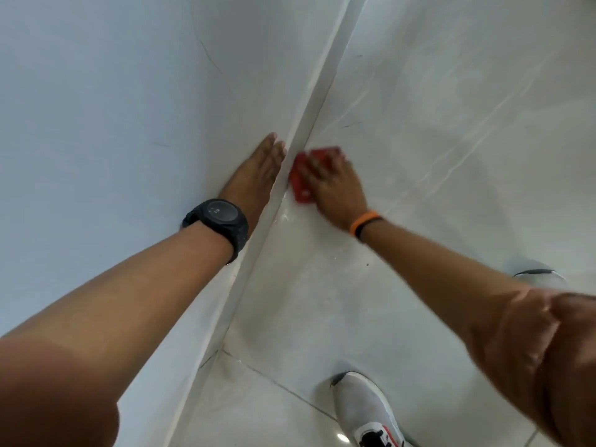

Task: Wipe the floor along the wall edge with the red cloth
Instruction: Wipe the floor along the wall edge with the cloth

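Two bare hands reach toward the line where a pale wall [106, 101] meets a glossy, light marbled floor [435, 130]. Between them runs a narrow white skirting strip [303, 124], slanting from upper right down toward the lower left. On the wall side, the left hand [258, 171] lies flat and open with its fingers together and straight, the fingertips just beside the top edge of the strip; a black watch [219, 222] sits on that wrist. On the floor side, the right hand [333, 185] is spread palm down over the red cloth [301, 179], pressing it onto the tile. That cloth lies on the floor right against the foot of the skirting, with its far edge and its near corner showing past the fingers; it is slightly blurred. An orange band [363, 221] circles the right wrist. Close to the cloth on the near side, the tile shines as if wet. Lower down, a white sneaker [364, 411] stands on the floor beside a dark grout line, and part of a second shoe [537, 273] shows behind the right forearm.
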Available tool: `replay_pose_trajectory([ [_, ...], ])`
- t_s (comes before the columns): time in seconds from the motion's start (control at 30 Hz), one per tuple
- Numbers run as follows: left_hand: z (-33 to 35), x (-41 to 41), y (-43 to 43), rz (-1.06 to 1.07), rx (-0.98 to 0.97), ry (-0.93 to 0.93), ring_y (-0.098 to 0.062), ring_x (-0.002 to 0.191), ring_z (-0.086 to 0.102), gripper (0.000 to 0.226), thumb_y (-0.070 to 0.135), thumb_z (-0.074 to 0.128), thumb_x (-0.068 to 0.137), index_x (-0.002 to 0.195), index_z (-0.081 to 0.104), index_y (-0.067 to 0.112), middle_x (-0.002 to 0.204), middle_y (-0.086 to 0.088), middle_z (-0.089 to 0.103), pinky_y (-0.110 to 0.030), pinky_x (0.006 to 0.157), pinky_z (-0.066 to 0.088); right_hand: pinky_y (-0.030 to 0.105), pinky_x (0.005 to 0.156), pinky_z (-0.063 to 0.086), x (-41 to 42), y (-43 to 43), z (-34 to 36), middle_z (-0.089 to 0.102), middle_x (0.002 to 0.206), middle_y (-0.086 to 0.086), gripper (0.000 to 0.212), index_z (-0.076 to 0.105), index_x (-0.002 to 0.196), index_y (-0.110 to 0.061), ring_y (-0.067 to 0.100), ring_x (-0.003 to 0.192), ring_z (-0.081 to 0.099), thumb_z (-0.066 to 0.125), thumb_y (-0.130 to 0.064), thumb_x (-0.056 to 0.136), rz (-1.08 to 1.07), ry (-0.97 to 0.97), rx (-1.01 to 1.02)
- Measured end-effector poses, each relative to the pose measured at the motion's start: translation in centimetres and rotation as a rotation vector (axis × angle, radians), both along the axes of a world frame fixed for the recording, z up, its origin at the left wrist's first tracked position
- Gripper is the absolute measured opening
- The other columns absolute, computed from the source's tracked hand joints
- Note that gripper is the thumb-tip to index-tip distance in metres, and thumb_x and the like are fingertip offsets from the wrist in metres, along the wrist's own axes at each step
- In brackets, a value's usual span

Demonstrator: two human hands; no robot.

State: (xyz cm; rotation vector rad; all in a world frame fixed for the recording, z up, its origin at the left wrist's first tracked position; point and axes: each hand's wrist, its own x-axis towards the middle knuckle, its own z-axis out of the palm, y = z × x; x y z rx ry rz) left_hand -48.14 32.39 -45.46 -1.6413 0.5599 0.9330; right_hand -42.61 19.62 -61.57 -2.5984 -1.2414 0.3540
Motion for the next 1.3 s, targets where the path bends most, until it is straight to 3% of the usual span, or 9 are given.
replay_pose_trajectory([
  [0.1,-0.6,-0.4,0.1,-0.013,0.024,0.008,-0.045,0.155,-0.009,0.106,0.076,0.031,0.094,0.163,0.001,0.003,0.167,-0.027,-0.009,-0.068,0.120,-0.009,0.057,0.106,0.036,7.1,1.5,0.7,0.052,0.148,0.011,0.055,0.052,0.143,-0.013,0.052,0.127,0.042,0.059,-0.030,0.091,-0.204,0.056,-0.064],
  [0.23,-0.9,-0.5,0.2,-0.020,0.020,-0.010,-0.046,0.154,-0.009,0.107,0.077,0.033,0.093,0.164,0.004,0.002,0.167,-0.029,-0.007,-0.069,0.119,-0.008,0.061,0.114,0.024,4.9,3.2,1.5,0.040,0.157,0.017,0.067,0.045,0.149,-0.006,0.052,0.135,0.034,0.059,-0.033,0.089,-0.317,0.085,-0.058],
  [0.5,-0.7,-0.2,-0.2,-0.008,0.016,-0.012,-0.047,0.154,-0.010,0.107,0.076,0.032,0.094,0.163,0.001,0.000,0.166,-0.030,-0.008,-0.066,0.121,-0.006,0.065,0.107,0.035,-7.1,1.7,0.6,0.048,0.150,0.022,0.061,0.053,0.143,-0.004,0.052,0.128,0.046,0.068,-0.025,0.087,-0.098,0.157,-0.023],
  [0.6,-1.3,-0.6,-0.1,0.004,0.006,-0.042,-0.049,0.153,-0.010,0.108,0.075,0.033,0.094,0.162,-0.001,-0.003,0.165,-0.032,-0.010,-0.068,0.120,-0.008,0.062,0.104,0.031,-3.3,0.4,-1.2,0.057,0.144,0.014,0.053,0.060,0.138,-0.012,0.046,0.120,0.051,0.069,-0.028,0.088,0.008,-0.020,0.019],
  [0.77,-1.8,-1.0,0.3,0.005,-0.015,-0.035,-0.051,0.153,-0.010,0.107,0.075,0.035,0.094,0.163,0.003,-0.001,0.166,-0.032,-0.007,-0.072,0.117,-0.008,0.079,0.110,0.012,7.2,2.4,-0.8,0.040,0.158,0.011,0.051,0.044,0.150,-0.015,0.048,0.142,0.030,0.049,-0.030,0.102,-0.265,-0.012,-0.069],
  [0.9,-1.5,-0.6,0.4,0.009,-0.008,-0.010,-0.051,0.152,-0.008,0.107,0.074,0.034,0.094,0.162,0.004,-0.003,0.165,-0.034,-0.006,-0.072,0.118,-0.007,0.076,0.106,0.026,3.2,3.9,-1.4,0.048,0.152,0.014,0.047,0.054,0.142,-0.008,0.049,0.139,0.037,0.052,-0.018,0.096,-0.390,0.039,0.063],
  [1.1,-0.9,-0.3,-0.3,0.034,-0.026,-0.023,-0.049,0.153,-0.008,0.103,0.070,0.030,0.097,0.161,0.001,-0.006,0.165,-0.034,-0.007,-0.066,0.122,-0.004,0.061,0.097,0.043,-5.9,1.3,-1.2,0.068,0.132,0.009,0.038,0.071,0.122,-0.010,0.041,0.123,0.051,0.062,-0.010,0.085,-0.151,0.088,0.282],
  [1.2,-0.7,-0.3,-0.5,0.051,-0.022,-0.021,-0.049,0.153,-0.009,0.101,0.067,0.030,0.099,0.160,-0.002,-0.008,0.164,-0.034,-0.009,-0.064,0.122,-0.004,0.049,0.094,0.049,-5.4,1.3,-0.9,0.071,0.123,0.000,0.034,0.070,0.124,-0.019,0.030,0.118,0.057,0.070,-0.016,0.091,-0.364,0.187,0.410],
  [1.3,-0.3,-0.4,-0.3,0.043,-0.023,-0.028,-0.050,0.153,-0.009,0.101,0.066,0.031,0.099,0.160,-0.002,-0.007,0.165,-0.033,-0.009,-0.064,0.123,-0.004,0.042,0.097,0.050,-3.9,3.2,1.0,0.070,0.121,-0.004,0.036,0.065,0.128,-0.029,0.019,0.114,0.057,0.049,-0.043,0.099,-0.817,0.395,0.554],
])
